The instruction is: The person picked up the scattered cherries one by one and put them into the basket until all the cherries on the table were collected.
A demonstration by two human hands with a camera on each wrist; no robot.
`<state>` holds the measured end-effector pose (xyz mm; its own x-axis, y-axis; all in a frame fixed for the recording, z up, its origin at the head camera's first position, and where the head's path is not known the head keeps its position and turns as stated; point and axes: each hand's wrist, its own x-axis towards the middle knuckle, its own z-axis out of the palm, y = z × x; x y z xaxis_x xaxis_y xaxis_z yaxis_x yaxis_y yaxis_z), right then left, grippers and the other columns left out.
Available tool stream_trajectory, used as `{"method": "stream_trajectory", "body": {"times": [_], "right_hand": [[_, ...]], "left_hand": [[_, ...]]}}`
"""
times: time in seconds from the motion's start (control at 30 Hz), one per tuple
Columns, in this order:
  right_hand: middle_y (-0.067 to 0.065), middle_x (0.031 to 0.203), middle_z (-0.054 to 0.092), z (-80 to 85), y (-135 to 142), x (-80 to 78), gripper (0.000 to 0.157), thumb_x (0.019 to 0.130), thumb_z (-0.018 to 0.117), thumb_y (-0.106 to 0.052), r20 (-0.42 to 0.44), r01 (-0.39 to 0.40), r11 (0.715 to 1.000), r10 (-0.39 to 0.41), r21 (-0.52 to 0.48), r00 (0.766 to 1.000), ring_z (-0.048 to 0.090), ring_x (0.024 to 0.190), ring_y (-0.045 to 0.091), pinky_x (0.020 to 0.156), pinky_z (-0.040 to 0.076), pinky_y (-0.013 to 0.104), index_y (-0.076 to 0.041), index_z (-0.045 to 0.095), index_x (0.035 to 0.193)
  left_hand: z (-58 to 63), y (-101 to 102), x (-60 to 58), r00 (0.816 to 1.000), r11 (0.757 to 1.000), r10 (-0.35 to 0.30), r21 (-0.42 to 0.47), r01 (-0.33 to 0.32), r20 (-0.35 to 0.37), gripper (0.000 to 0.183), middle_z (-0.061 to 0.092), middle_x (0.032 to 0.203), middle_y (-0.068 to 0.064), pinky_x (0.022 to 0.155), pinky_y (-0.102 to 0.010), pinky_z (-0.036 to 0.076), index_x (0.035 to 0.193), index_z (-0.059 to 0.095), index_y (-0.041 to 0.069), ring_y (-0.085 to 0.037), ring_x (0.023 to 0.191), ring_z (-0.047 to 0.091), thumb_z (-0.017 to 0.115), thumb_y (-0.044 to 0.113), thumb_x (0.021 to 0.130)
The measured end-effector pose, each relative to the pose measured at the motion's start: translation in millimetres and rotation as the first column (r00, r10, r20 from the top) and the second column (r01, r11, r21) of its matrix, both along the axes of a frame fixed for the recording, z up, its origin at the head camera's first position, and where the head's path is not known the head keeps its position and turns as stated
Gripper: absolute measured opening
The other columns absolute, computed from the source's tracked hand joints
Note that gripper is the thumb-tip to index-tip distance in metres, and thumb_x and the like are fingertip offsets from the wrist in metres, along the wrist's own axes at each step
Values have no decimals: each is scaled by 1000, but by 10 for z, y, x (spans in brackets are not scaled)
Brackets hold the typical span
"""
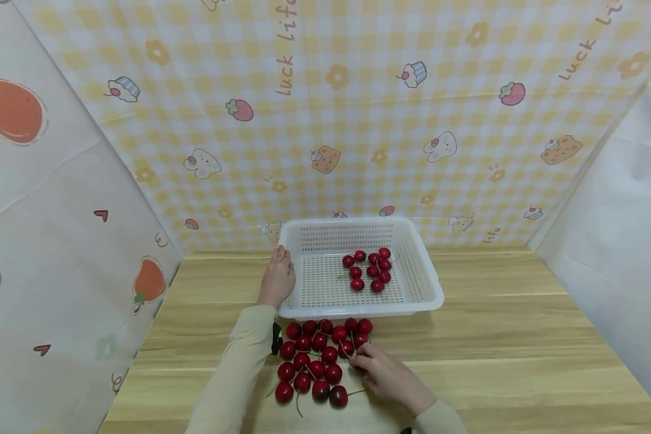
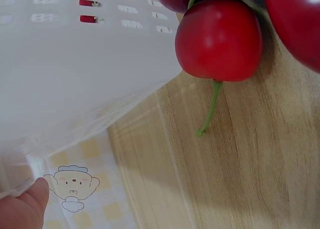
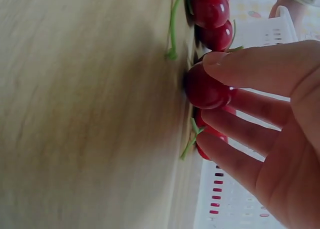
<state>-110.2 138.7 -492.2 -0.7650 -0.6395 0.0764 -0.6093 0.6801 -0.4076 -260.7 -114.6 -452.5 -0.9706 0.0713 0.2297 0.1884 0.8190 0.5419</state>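
Observation:
A white plastic basket with slotted walls stands at the back of the table, with several red cherries on its floor. My left hand grips the basket's left rim, its thumb at the edge in the left wrist view. In front of the basket lies a group of dark red cherries with green stems. At the right side of this group, my right hand pinches a cherry between thumb and fingers. In the head view that cherry is mostly hidden by the hand.
Light wood table extends to both sides of the basket. Behind it hangs a yellow checked cloth. White sheets line the sides, and the left one has strawberry prints.

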Motion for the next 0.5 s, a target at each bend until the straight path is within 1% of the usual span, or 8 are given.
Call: {"method": "stream_trajectory", "body": {"times": [0.17,0.3,0.5], "right_hand": [[-4,96,53,-5,-2,6,28,73,70,-3,-3,2,1000,-2,-16,1000,51,85,6,75,52,22,-11,67,100],[-5,96,53,-16,-8,4,27,75,69,-3,-2,8,1000,-8,-23,1000,53,86,7,76,52,22,-11,66,100],[-5,93,51,-53,-16,-25,25,76,67,-1,10,13,999,-12,-43,1000,51,84,5,76,52,22,-11,64,98]], "left_hand": [[-5,-1,4,1000,1000,-11,-9,11,-19,40,31,139,-28,109,-45,23,127,42,-14,-38,133,24,43,5,92],[-17,-1,-3,1000,1000,-6,-17,6,-11,41,30,140,-28,110,-44,23,127,41,-14,-37,133,24,43,6,92],[-26,-1,-5,1000,1000,-3,-18,3,-4,41,30,140,-28,110,-44,22,128,41,-14,-37,133,23,43,6,92]]}}
